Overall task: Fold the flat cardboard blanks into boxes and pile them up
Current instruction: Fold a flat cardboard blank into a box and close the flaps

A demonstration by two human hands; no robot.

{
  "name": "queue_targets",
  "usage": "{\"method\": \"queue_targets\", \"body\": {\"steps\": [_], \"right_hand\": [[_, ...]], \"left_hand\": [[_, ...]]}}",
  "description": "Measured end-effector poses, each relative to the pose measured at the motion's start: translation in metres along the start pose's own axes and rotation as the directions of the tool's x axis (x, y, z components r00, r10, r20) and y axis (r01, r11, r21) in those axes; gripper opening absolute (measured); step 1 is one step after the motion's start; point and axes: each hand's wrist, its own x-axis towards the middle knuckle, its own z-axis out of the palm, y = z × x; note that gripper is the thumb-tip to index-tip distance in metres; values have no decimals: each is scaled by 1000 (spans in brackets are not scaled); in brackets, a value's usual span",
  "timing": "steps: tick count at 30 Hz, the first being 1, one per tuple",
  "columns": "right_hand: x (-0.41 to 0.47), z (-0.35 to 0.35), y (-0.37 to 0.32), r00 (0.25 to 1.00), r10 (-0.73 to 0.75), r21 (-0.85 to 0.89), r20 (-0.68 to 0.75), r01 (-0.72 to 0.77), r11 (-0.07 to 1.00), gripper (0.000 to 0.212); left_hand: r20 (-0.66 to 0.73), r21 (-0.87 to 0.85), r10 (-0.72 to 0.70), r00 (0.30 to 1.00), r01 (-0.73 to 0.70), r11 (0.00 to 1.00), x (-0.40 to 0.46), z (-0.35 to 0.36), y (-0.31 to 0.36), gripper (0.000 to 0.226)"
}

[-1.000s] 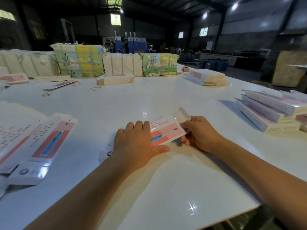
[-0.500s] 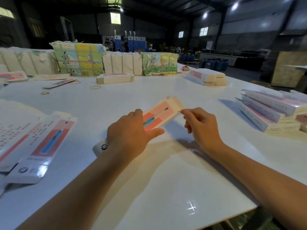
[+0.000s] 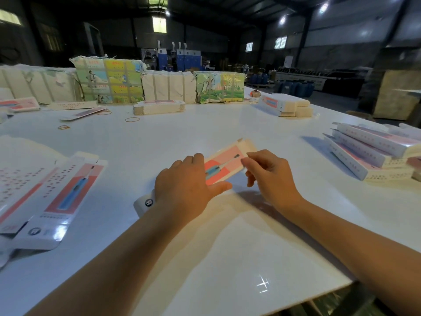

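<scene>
A long pink and white toothbrush box [image 3: 224, 164] is held slanted above the white table [image 3: 227, 236], its far end flap up. My left hand [image 3: 184, 190] grips its middle, fingers over the top and thumb along the near side. My right hand [image 3: 271, 176] pinches the box's right edge near the far end with its fingertips. The near end of the box [image 3: 143, 204] sticks out by my left wrist. Flat blanks [image 3: 45, 195] lie in a spread at the left. Folded boxes [image 3: 373, 151] are piled at the right.
Wrapped paper bundles [image 3: 109, 80] line the far side of the table. A stack of blanks [image 3: 159, 107] and another white stack [image 3: 284, 104] lie in front of them. Rubber bands [image 3: 132, 119] lie loose at the far left. The table edge runs close at the lower right.
The box has been turned over and lifted off the table, picture side now up. My right hand moved from the box's end to its right edge.
</scene>
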Motion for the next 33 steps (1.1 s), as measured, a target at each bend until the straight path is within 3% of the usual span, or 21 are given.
{"method": "queue_targets", "body": {"steps": [2, 5, 7, 11, 14, 21, 26, 28, 29, 31, 33], "right_hand": [[1, -1, 1, 1000, 29, 44, 8, -29, 999, 17], [3, -2, 4, 993, 91, 30, 69, -93, 995, 48], [5, -1, 7, 984, 140, -26, 110, -138, 990, 54], [3, -2, 6, 996, 45, -54, 77, -41, 998, 26], [2, -1, 5, 997, -44, -103, 65, 50, 993, 30], [4, -4, 4, 992, -52, -65, 112, 59, 996, 33], [6, -9, 1, 979, -195, -199, -65, 179, 964, 18], [9, -11, 0, 992, -66, -63, -105, 60, 996, 19], [11, -11, -1, 995, 54, 92, -82, -46, 995, 29], [15, -10, -2, 960, 268, 483, 84, -275, 831, 62], [17, -13, -2, 904, 333, 681, 266, -421, 599, 72]], "left_hand": [[10, -15, 5, 1000, -5, 1000, 0, 0, -1, 73], [3, -7, 39, 999, -39, 999, -1, -1, -1, 70], [9, 27, 68, 998, -68, 997, -3, -1, 1, 70], [13, 24, 56, 998, -57, 998, -3, -1, 2, 68], [13, 5, 41, 999, -41, 999, -3, 0, 3, 68], [10, -39, 45, 999, -44, 998, -5, 1, 3, 68], [-22, -142, -16, 1000, 13, 990, -8, -2, 11, 76], [-23, -194, -16, 1000, 12, 981, -9, -3, 13, 77], [-24, -206, -8, 1000, 3, 978, -9, -3, 13, 77], [-17, -206, 20, 1000, -23, 978, -10, -2, 14, 79], [-8, -192, 35, 999, -36, 981, -11, 0, 15, 78]]}}
